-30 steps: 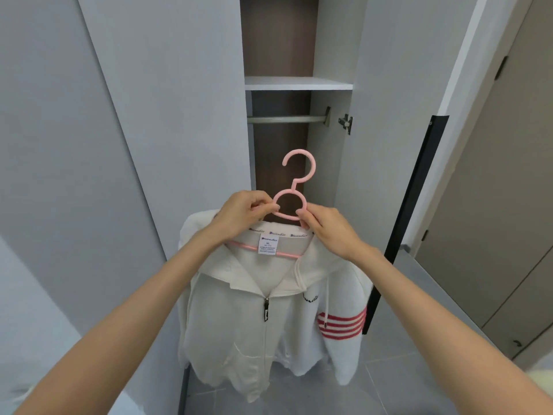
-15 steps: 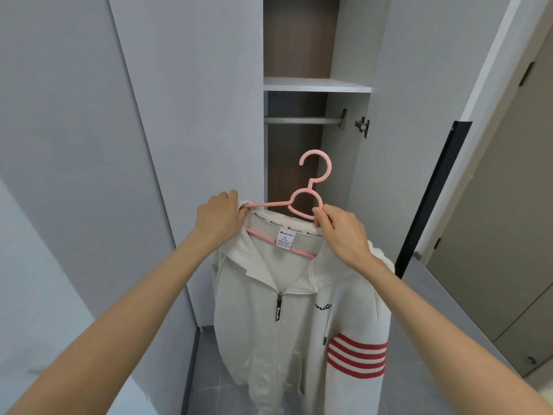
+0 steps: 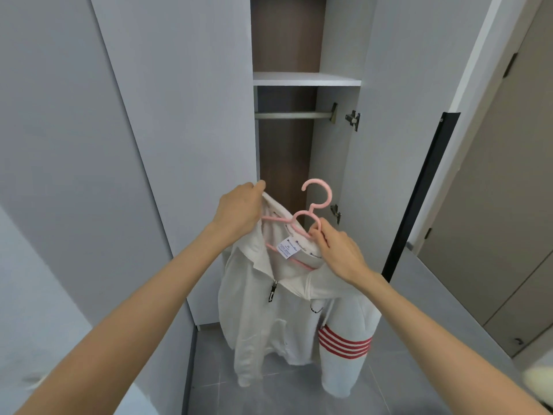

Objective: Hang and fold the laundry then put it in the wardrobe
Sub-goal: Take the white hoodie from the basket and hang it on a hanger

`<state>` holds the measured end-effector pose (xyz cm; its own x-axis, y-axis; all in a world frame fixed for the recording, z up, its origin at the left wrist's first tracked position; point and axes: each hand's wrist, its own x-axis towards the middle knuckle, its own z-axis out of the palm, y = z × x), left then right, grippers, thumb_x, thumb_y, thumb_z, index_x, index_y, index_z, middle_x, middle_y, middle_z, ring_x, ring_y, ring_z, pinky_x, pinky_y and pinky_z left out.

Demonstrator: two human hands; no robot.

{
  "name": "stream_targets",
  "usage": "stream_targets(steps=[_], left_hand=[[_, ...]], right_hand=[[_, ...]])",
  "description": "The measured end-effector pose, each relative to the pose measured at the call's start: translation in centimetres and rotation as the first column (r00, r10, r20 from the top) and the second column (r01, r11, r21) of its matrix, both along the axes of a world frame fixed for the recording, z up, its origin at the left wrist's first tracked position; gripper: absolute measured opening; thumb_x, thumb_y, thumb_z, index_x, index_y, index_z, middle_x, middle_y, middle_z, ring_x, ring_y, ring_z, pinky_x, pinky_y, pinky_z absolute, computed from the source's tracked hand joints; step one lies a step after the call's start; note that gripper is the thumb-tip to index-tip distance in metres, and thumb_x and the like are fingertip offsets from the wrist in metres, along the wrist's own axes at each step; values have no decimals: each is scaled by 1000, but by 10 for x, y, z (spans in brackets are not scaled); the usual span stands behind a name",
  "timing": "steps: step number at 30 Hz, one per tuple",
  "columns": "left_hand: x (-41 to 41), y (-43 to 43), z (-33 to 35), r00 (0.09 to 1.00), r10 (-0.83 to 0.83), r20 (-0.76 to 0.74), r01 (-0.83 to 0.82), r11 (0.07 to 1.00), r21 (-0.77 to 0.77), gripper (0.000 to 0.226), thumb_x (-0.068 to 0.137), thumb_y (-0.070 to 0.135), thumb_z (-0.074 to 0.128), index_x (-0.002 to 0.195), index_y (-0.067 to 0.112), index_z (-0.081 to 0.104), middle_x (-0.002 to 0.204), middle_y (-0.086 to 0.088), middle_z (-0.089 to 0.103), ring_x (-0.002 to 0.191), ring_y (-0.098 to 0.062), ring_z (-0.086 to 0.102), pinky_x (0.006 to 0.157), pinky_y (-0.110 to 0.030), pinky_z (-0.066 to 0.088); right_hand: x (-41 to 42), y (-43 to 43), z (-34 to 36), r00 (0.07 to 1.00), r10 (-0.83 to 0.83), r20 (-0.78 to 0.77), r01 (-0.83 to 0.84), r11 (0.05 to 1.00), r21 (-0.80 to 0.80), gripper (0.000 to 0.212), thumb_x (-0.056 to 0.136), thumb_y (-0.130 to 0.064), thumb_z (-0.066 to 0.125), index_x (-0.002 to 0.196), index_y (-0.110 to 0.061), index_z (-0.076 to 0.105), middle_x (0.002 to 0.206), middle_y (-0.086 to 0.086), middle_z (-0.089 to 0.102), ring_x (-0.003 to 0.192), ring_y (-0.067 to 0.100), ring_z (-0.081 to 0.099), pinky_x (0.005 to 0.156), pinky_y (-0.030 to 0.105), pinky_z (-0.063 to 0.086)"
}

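Head view: white zip hoodie [image 3: 269,310], already on pink hanger [image 3: 313,207], is held before the open wardrobe [image 3: 338,40], well below its rail [image 3: 291,115], shoulder fabric gripped by left hand [image 3: 239,211], hanger loop pinched by right hand [image 3: 338,253]; hooking onto the rail judged outstanding.
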<state>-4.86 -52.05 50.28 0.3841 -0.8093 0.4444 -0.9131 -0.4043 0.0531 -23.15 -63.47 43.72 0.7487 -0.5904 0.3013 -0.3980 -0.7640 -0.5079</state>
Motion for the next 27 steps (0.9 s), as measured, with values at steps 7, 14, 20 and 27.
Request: stream_targets(steps=[7,14,20,27], left_hand=[[13,0,-6,989,-146,-22,147,971,189,18,93,25,49,81,14,41,80,-1,47,78,-23,45,64,-29,26],[13,1,-8,945,-321,-56,326,935,139,24,98,33,44,106,15,57,101,-2,62,93,-23,56,101,-36,35],[18,2,-20,980,-179,-85,191,966,175,29,101,35,34,89,15,51,79,-3,55,69,-20,47,62,-27,32],[21,0,-23,941,-272,-202,277,961,-3,32,99,34,41,89,15,64,83,3,64,72,-14,52,57,-20,31]], right_hand=[[7,5,10,969,-104,226,68,985,161,23,99,-32,37,88,-17,50,77,10,62,63,25,50,59,34,40],[15,12,35,982,24,186,-32,999,41,22,99,-35,41,89,-22,55,71,-3,60,70,16,53,65,32,43],[14,-16,38,978,138,158,-137,990,-12,7,87,-37,63,88,-32,58,86,-7,60,85,14,51,73,34,45],[-10,-25,-1,957,-282,-68,280,959,-39,53,82,-57,59,117,-19,48,114,-3,49,108,20,43,86,35,37]])
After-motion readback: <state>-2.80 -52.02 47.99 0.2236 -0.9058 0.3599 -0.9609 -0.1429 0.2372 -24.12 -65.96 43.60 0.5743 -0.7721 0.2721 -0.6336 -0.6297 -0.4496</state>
